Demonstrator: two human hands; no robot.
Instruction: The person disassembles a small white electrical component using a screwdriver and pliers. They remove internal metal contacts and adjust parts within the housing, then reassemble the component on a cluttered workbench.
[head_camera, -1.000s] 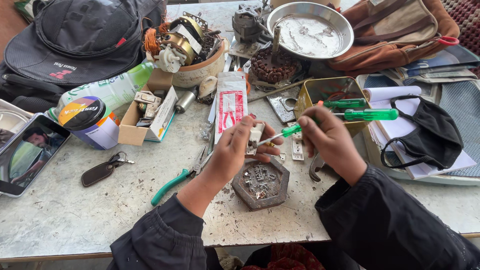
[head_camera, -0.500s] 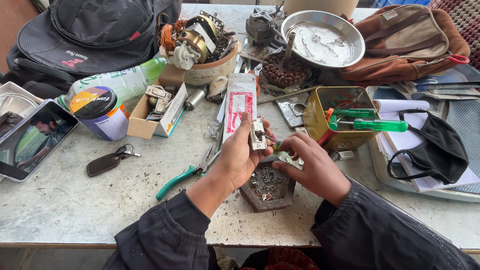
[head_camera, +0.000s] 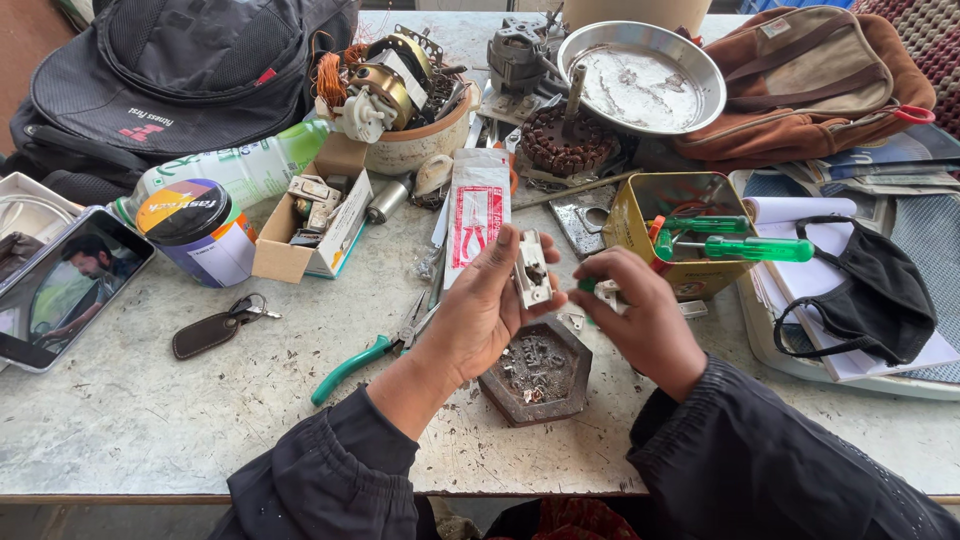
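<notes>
My left hand (head_camera: 482, 308) holds a small white switch part (head_camera: 532, 268) upright between thumb and fingers, above a dark hexagonal tray (head_camera: 537, 370) of small screws and bits. My right hand (head_camera: 640, 318) is closed around a green-handled screwdriver (head_camera: 590, 288), of which only a bit of green shows by the fingers, just right of the switch part. Both hands hover over the worn grey table (head_camera: 200, 400).
Green-handled pliers (head_camera: 372, 350) lie left of the tray. A yellow tin (head_camera: 668, 232) holds green screwdrivers (head_camera: 745, 246). A cardboard box (head_camera: 310, 222), round tub (head_camera: 198, 230), key fob (head_camera: 215, 327), phone (head_camera: 62, 285), backpack (head_camera: 170, 70), steel bowl (head_camera: 640, 75), brown bag (head_camera: 815, 85) and black mask (head_camera: 868, 300) crowd the table.
My right hand drew the green screwdriver down and in, so its long handle no longer sticks out. My left hand turned the switch part upright. The view shifted closer.
</notes>
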